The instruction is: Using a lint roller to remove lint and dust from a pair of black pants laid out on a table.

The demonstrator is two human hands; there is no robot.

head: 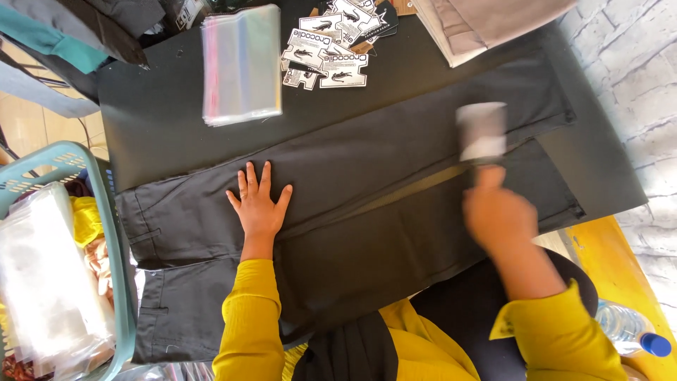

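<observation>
One pair of dark trousers (367,212) flat across centre of the table (162,120), one bag stack (241,63) at 11, left hand (258,201) splayed flat on them, right hand (497,215) at 3 blurred, gripping a lint roller (482,132).

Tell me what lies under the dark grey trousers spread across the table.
The dark grey trousers lie on a black table top, bare beyond their edges. The left hand presses flat on them. Anything beneath the cloth itself is covered.
</observation>
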